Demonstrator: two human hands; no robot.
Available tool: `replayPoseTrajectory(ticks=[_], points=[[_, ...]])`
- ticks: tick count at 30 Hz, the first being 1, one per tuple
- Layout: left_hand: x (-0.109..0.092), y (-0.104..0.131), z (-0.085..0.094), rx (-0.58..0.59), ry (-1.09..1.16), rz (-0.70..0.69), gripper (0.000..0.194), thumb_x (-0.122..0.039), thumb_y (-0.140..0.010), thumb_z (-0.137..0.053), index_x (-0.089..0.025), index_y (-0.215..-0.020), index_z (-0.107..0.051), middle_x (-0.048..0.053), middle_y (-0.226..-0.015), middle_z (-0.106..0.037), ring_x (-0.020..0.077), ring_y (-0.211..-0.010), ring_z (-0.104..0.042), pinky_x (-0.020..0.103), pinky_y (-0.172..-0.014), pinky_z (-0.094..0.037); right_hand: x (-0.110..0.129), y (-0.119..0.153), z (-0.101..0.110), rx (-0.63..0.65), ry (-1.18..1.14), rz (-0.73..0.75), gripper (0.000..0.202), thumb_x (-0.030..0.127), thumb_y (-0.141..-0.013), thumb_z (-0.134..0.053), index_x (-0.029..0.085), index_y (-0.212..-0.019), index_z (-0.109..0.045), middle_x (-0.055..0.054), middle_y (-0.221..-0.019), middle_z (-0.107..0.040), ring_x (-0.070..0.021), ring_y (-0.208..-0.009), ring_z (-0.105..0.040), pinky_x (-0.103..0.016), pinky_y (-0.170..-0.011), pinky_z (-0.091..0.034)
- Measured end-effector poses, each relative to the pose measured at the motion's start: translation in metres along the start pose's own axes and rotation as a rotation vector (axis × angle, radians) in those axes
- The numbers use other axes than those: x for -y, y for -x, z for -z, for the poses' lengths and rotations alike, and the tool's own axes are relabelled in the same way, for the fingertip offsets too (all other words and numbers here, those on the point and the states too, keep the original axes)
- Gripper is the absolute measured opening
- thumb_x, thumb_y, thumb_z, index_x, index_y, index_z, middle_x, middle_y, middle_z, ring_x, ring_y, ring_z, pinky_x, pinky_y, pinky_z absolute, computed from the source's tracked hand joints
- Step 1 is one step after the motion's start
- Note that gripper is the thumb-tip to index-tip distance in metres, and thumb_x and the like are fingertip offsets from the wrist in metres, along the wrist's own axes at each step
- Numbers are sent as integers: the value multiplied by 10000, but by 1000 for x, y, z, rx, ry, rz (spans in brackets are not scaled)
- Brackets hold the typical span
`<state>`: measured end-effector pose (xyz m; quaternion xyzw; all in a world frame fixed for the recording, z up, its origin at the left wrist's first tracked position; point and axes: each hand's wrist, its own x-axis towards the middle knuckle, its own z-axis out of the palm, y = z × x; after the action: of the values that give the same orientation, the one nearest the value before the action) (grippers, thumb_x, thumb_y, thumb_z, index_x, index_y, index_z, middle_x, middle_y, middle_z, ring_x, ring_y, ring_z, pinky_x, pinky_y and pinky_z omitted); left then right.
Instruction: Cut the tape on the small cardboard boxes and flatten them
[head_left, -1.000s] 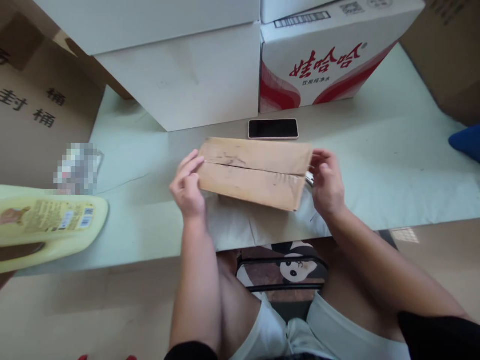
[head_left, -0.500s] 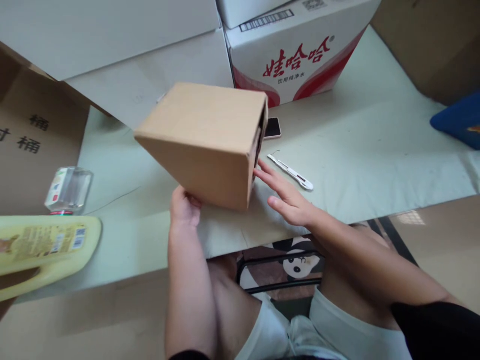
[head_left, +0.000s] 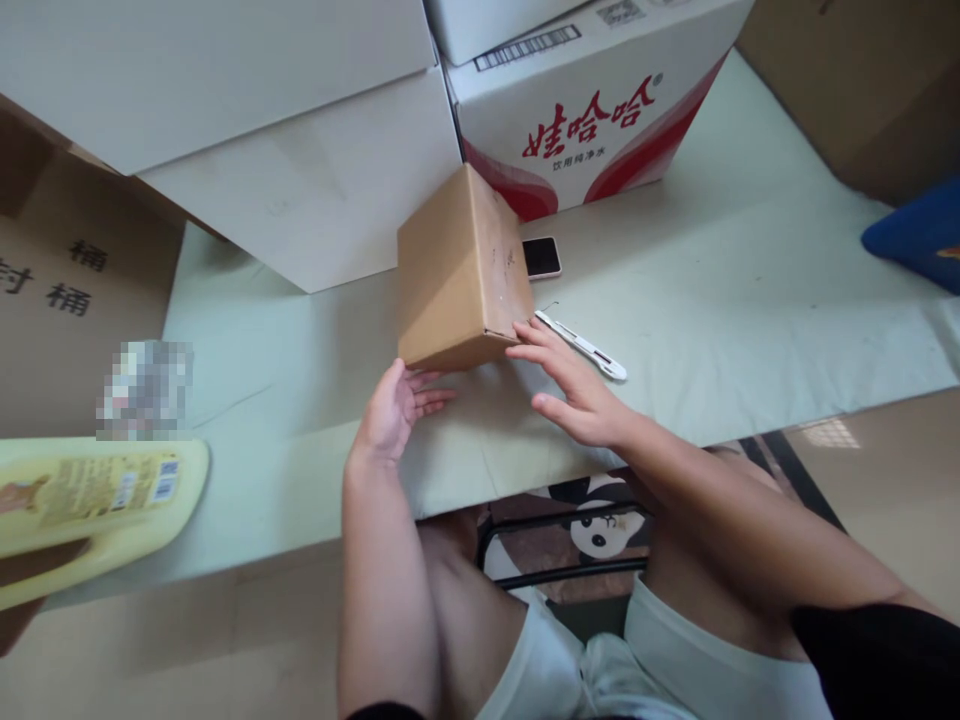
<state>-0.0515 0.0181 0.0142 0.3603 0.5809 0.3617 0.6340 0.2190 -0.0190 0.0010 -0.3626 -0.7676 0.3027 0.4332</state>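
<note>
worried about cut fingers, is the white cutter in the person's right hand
No, the white cutter lies on the table just beyond the right hand, whose fingers are not closed around it.

Across the middle of the frame, a counter (head_left: 750,310) is covered by a pale green cloth (head_left: 277,480), creased at its front edge. The back is closed off by white boxes (head_left: 315,190), flanked by a brown box (head_left: 45,340) at left and a second brown box (head_left: 870,90) at upper right. Glossy beige floor (head_left: 277,630) is seen at lower left; at right, light (head_left: 831,432) is reflected beside a dark strip (head_left: 808,488). At lower centre, a panda print (head_left: 598,535) is crossed by black bars (head_left: 570,573).
</note>
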Motion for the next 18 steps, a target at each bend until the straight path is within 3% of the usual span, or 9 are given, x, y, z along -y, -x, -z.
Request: replayPoseTrajectory(ticks=[3,6,8,9,13,15,18], points=[[-3,8,-2,65,-41,87,409,-459,-791,-532,-142,-982,-708,164,-1026,-783,252,-805,-760,302,-605,-533,5,-1,2,-60,-57,42,498,575,-989,-470,299,-1395,-551,-95,-1549,-511,-321,-1560,-298,-627,-1272,-233],[-3,16,-5,231,-316,283,317,-359,-726,-548,-137,-813,-757,155,-892,-797,209,-619,-713,244,-451,-367,11,-1,5,-179,-169,113,417,537,-993,-454,338,-1334,-590,-61,-1348,-653,-309,-1451,-462,-604,-1244,-320],[-3,19,-6,278,-487,357,265,-328,-719,-552,-150,-694,-747,141,-759,-779,179,-500,-646,234,-408,-254,13,0,6,-257,-156,101,382,508,-993,-458,345,-1302,-615,-57,-1325,-644,-300,-1393,-515,-585,-1226,-362],[-4,19,-6,238,-522,336,243,-313,-718,-556,-159,-648,-730,133,-692,-760,175,-471,-620,237,-404,-245,13,0,6,-272,-119,72,381,504,-993,-463,340,-1298,-621,-62,-1366,-613,-301,-1394,-513,-579,-1220,-372],[-3,10,-2,-155,-457,46,199,-326,-767,-566,-186,-673,-673,95,-653,-716,200,-573,-641,278,-484,-419,10,1,3,-151,-6,-49,459,526,-991,-488,320,-1395,-558,-90,-1573,-439,-304,-1473,-433,-564,-1211,-387],[-1,2,1,-340,-402,-181,189,-378,-785,-598,-199,-789,-660,78,-788,-735,210,-723,-676,301,-598,-505,9,0,0,-87,-18,-34,475,490,-991,-514,317,-1433,-512,-104,-1587,-437,-288,-1482,-433,-542,-1197,-409],[4,-9,6,-444,-245,-548,332,-431,-777,-644,-222,-1036,-638,88,-1102,-722,230,-1016,-686,343,-828,-561,10,0,-6,-42,-15,44,426,404,-979,-546,301,-1392,-524,-117,-1517,-537,-266,-1433,-507,-502,-1135,-477]])
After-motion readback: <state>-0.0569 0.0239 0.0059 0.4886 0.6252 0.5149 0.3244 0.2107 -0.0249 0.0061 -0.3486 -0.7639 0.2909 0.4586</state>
